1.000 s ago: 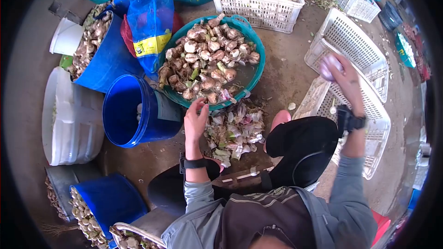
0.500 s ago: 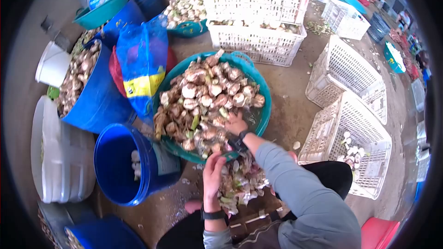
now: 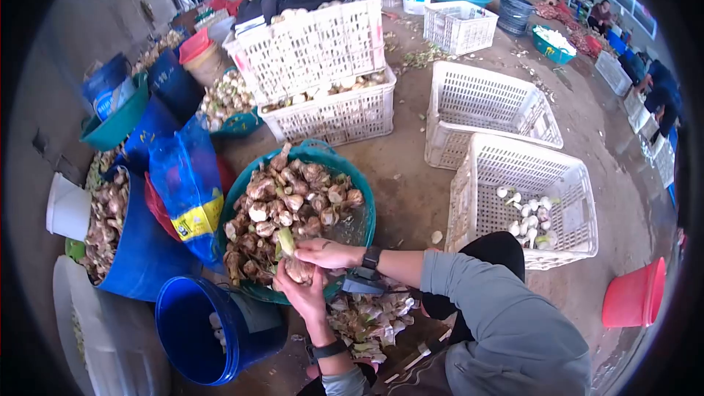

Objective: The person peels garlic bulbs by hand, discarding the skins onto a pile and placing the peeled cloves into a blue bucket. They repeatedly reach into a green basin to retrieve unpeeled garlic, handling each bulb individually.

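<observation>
Over the near rim of a green tub [image 3: 372, 198], both my hands are closed around a garlic bulb [image 3: 299, 270] with a thick pale-green stem [image 3: 286, 240]. My left hand [image 3: 304, 299] grips it from below, fingertips up its near side. From the right, my right hand [image 3: 331, 254] pinches it near the base of the stem. Unpeeled, muddy garlic bulbs [image 3: 293, 191] heap up in the tub, with water at its right side. Under my right wrist is a dark grey flat object [image 3: 363, 284]. Garlic peelings [image 3: 374, 319] lie on the floor below my hands.
A white crate [image 3: 579, 242] on the right holds peeled garlic [image 3: 535, 220], beside another white crate [image 3: 491, 77]. Stacked crates [image 3: 308, 51] stand behind the tub. To the left are a blue bucket [image 3: 165, 330] and a blue barrel [image 3: 147, 242] of garlic. People work at far right.
My right hand has come out of the heap and my left hand has moved up to it; both now hold a garlic bulb. The view has swung up and to the right.
</observation>
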Demonstrator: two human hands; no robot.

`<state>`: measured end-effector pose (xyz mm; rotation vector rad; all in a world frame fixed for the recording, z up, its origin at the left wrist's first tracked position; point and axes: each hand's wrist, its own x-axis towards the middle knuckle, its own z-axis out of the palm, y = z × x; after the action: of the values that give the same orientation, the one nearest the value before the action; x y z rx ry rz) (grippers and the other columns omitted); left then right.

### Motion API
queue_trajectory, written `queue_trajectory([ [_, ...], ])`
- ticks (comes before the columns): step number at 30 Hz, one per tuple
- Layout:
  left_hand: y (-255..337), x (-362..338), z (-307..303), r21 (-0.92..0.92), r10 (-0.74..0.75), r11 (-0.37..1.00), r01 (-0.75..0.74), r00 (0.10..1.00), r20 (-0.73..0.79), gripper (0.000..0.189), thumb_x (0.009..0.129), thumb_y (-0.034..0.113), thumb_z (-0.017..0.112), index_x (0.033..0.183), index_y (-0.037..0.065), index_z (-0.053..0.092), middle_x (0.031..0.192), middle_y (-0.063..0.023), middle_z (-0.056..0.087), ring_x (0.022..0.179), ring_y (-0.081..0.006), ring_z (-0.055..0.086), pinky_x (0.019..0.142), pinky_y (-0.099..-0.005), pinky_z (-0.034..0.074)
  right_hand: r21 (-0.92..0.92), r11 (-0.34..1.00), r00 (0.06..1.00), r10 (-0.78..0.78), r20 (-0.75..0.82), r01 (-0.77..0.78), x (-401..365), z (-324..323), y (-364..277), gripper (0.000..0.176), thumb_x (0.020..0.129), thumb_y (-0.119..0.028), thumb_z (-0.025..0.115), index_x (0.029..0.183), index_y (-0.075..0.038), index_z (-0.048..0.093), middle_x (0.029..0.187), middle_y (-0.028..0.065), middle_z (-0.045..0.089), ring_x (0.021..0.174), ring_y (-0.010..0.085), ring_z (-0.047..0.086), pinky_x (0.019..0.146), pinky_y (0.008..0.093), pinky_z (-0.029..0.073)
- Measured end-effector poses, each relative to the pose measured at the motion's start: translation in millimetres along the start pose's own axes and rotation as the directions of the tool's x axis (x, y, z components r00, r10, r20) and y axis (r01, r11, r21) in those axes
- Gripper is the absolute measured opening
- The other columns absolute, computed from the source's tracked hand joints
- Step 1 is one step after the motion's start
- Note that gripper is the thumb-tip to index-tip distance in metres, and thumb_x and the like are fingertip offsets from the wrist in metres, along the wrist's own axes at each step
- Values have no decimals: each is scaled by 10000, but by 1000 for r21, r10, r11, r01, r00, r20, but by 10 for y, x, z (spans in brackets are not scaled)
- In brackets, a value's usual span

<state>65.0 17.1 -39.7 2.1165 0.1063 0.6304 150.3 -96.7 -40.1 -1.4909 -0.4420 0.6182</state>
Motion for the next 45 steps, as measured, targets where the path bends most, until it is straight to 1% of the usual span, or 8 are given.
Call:
queue_trajectory([
  [4,384,-214,-167,145,82,987,-72,995,-63,669,651,151,779,1209,34,428,1078,-193,436,1029,-384,462,887,-436,403,-641,681,866,-498,-49,355,-236,33,-62,277,868,-245,514,893,14,610,931,139,561,795,264,552,713,334,438],
  [10,707,-554,-227,113,243,964,-239,970,-27,645,648,140,776,1188,17,445,1041,-178,436,1005,-363,465,880,-425,395,-647,724,875,-449,-181,238,-861,105,-329,284,772,-277,578,795,3,611,731,149,548,688,290,557,618,392,421],
  [14,852,-648,-360,-700,-82,637,324,931,356,603,737,50,707,1243,53,379,1241,-159,407,1132,-263,421,972,-388,348,-337,926,925,-266,-270,168,-1159,145,-341,255,771,-250,575,751,5,577,650,118,581,594,229,572,547,354,434],
  [25,901,-712,-155,-682,-156,725,97,987,-26,524,931,289,470,1361,118,223,1198,-173,399,1045,-259,487,909,-365,420,356,934,998,-41,51,21,-1257,240,-281,222,952,-248,466,981,-32,506,696,-7,489,542,33,428,453,191,329],
  [33,870,-413,-298,-845,-321,191,500,845,427,519,901,490,372,1183,74,504,1077,-90,581,1018,-245,551,867,-398,436,-477,561,606,-792,-71,677,-1184,61,-316,270,922,-231,481,1057,-10,555,938,131,575,778,257,585,688,331,459],
  [36,821,-454,-232,-724,-329,323,609,790,518,550,899,534,371,1181,82,509,1065,-89,589,1023,-245,549,839,-388,453,83,994,998,-66,5,66,-1232,68,-290,351,935,-353,483,1036,-30,575,864,60,586,741,155,568,639,280,459],
  [40,1425,-697,-71,-400,14,916,21,996,84,686,913,468,459,1397,88,156,1306,-155,324,1153,-276,415,948,-364,386,749,661,990,-132,52,49,-1126,167,-75,333,924,-382,510,932,-57,582,704,-16,563,610,69,485,530,221,373],
  [45,1054,-616,-23,-592,-44,804,-53,988,-147,616,899,465,454,1319,51,279,1227,-156,380,1064,-249,453,889,-342,418,-74,964,962,-261,-86,255,-1339,53,-456,340,919,-318,519,1103,-33,549,924,96,599,765,186,580,631,305,459],
])
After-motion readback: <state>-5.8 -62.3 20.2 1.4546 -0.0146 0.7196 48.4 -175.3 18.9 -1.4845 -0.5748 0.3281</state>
